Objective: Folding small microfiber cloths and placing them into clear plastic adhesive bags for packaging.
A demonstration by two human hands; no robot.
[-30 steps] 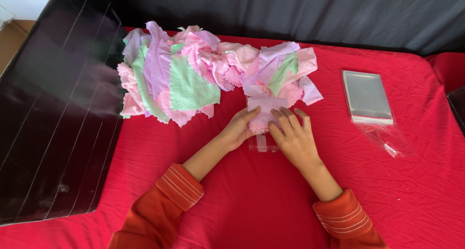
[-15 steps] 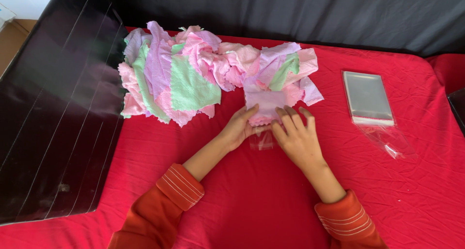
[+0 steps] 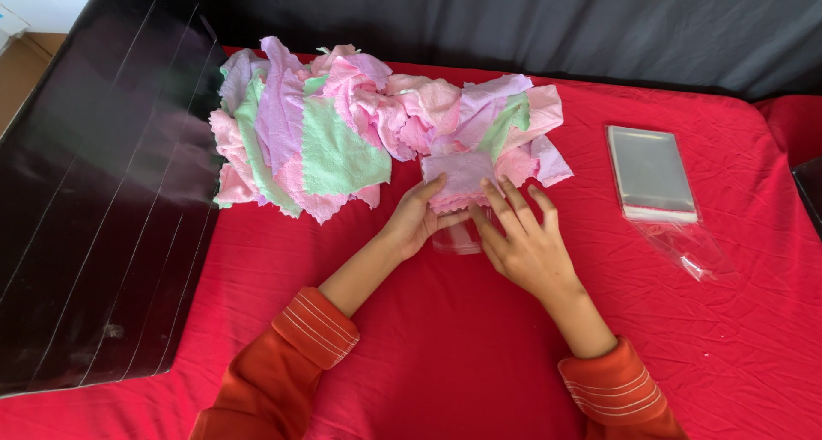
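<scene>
Step in hand, as I read it: bagging one small cloth. You have both hands on a folded lilac cloth (image 3: 461, 176) that sits at the near edge of the cloth pile (image 3: 342, 132), on the red bench cover (image 3: 445, 354). A clear plastic bag (image 3: 458, 237) lies flat just under and toward you from the cloth, its mouth apparently facing the cloth; the bag is see-through, so its exact edges are hard to make out.

Left hand (image 3: 415, 222): thumb up against the cloth's left side, fingers curled under, seemingly pinching cloth and bag edge together. I can't see whether the bag film is actually in that pinch.

Right hand (image 3: 522, 243): fingers spread and flat, pressing down on the cloth's right part and the bag. It is not closed around anything, just a flat palm-down hold.

Cloth looks only partly in the bag at best; most of it is outside, touching the pile.

Next move, my judgement: keep the bag mouth open with one hand and slide the cloth in flat with the other, so the fold doesn't bunch. Watch the neighbouring pink cloths, which touch it and could drag along.

The stack of spare bags (image 3: 651, 173) sits well apart to your right, with a loose crumpled bag (image 3: 689, 250) just beside it.
</scene>
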